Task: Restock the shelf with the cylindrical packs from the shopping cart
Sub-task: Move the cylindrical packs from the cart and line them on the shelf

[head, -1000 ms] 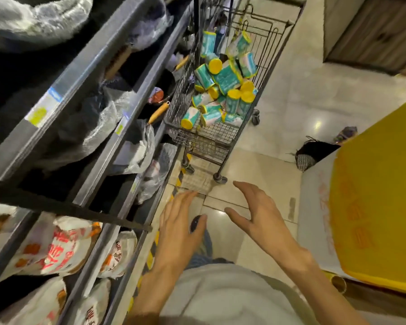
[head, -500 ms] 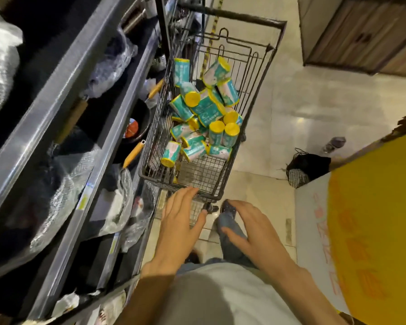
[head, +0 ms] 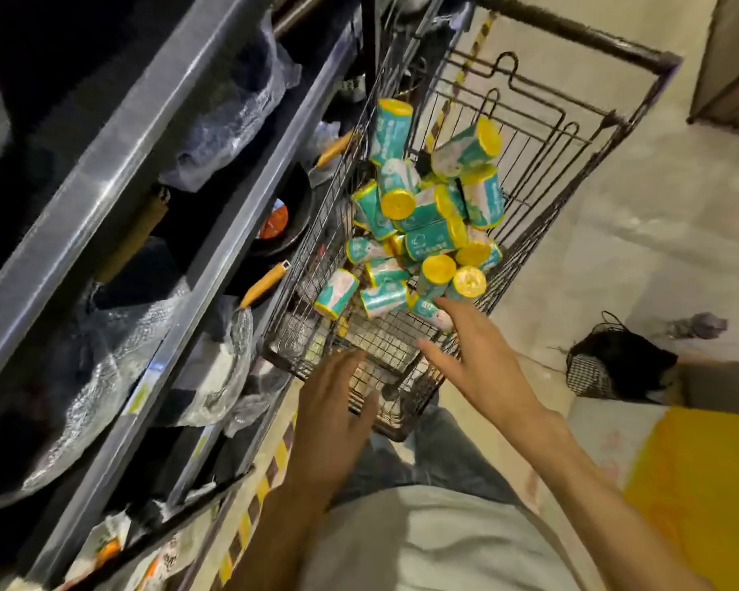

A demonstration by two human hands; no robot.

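Right hand point(head: 483, 356), fingers spread, nearer; nearest cylindrical pack point(head: 429, 311) at its eleven o'clock, seemingly untouched. Left hand point(head: 333, 403) empty.

Single head-worn wide-angle view, looking steeply down and forward from close above. Dark wire shopping cart point(head: 542, 172) with teal, yellow-capped cylindrical packs point(head: 427, 241) toward 12 o'clock; grey metal shelf point(head: 116, 164) along 9 to 11 o'clock.
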